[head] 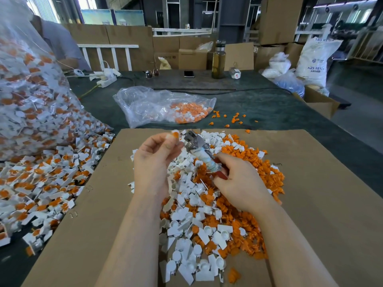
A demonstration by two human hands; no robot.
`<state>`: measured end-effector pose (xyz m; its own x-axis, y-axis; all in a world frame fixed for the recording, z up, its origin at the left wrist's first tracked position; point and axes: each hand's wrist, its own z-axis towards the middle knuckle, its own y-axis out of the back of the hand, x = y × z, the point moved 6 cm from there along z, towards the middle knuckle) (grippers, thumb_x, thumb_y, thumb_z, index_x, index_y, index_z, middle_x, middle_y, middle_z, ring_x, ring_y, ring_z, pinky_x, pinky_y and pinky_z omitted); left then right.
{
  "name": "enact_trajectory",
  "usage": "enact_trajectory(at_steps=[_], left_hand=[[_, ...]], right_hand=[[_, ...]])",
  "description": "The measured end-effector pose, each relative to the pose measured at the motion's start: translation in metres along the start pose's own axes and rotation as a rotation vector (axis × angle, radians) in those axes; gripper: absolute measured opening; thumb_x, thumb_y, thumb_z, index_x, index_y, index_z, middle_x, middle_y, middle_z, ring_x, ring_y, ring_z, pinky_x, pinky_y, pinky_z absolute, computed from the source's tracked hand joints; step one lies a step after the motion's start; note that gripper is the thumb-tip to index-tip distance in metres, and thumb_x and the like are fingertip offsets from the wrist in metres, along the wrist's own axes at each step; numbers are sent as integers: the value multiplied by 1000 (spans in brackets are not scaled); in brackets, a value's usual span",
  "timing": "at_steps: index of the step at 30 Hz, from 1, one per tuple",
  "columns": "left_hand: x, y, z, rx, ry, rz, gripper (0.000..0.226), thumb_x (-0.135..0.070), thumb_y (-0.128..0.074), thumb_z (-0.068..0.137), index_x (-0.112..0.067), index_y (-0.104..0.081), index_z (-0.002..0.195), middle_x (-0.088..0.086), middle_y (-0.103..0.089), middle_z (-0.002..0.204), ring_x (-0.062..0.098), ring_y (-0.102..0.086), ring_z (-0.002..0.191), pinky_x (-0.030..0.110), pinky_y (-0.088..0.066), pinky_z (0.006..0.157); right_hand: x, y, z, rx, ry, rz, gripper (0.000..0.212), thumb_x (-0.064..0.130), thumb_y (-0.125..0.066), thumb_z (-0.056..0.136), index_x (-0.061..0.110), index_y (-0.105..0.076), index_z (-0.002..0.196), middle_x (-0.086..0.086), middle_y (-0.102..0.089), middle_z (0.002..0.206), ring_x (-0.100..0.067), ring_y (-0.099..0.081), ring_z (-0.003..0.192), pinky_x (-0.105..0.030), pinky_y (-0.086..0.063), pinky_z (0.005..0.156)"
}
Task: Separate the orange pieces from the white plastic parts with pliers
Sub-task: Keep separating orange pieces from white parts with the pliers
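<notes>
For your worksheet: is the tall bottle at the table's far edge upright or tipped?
Upright: the bottle stands on its base, cap on top.

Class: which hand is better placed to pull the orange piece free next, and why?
Right. The right hand grips the pliers, whose head is beside the part that the left hand pinches.

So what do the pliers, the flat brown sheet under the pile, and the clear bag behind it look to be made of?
Grey-headed pliers: bare metal head, dull sheen; handles look red-coated, partly wrapped in whitish tape, held by the right hand.
Flat brown sheet: matte cardboard, with a seam at its far edge.
Clear bag: thin glossy plastic film, crinkled, with orange and white parts showing through.
</notes>
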<state>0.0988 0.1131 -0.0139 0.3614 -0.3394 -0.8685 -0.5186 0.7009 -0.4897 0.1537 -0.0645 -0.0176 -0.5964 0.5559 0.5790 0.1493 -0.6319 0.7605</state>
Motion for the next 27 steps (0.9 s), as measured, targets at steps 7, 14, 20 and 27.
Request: enact_trajectory(at_steps=[7,14,20,27], left_hand=[[0,81,6,-646,238,-495,14,-14,-65,93,-8,-68,105,5,-76,96,7,-74,78,20,-60,73],[-3,95,12,-773,192,-765,34,-11,-50,102,-4,-55,135,10,-70,98,11,-73,84,23,-61,70],[-4,95,9,-755,141,-809,28,-6,-58,97,-4,-58,125,10,-72,98,10,-73,72,25,-61,76],[-8,91,19,-607,222,65,23,-15,-69,92,-25,-68,113,-5,-68,94,5,-61,73,20,-51,58]], right_hand=[[-15,13,-1,-198,-124,-99,15,24,-59,85,33,-54,96,11,-54,61,-8,-52,54,-27,-37,45],[-40,22,1,-270,-312,-174,13,36,-57,90,28,-54,80,10,-59,65,-6,-53,58,-24,-32,44],[-47,29,2,-275,-342,-172,26,36,-59,90,28,-48,68,10,-56,63,-7,-51,57,-23,-30,45],[-34,8,7,-74,-212,-227,16,42,-59,90,33,-51,80,13,-57,70,-5,-55,62,-24,-41,48]])
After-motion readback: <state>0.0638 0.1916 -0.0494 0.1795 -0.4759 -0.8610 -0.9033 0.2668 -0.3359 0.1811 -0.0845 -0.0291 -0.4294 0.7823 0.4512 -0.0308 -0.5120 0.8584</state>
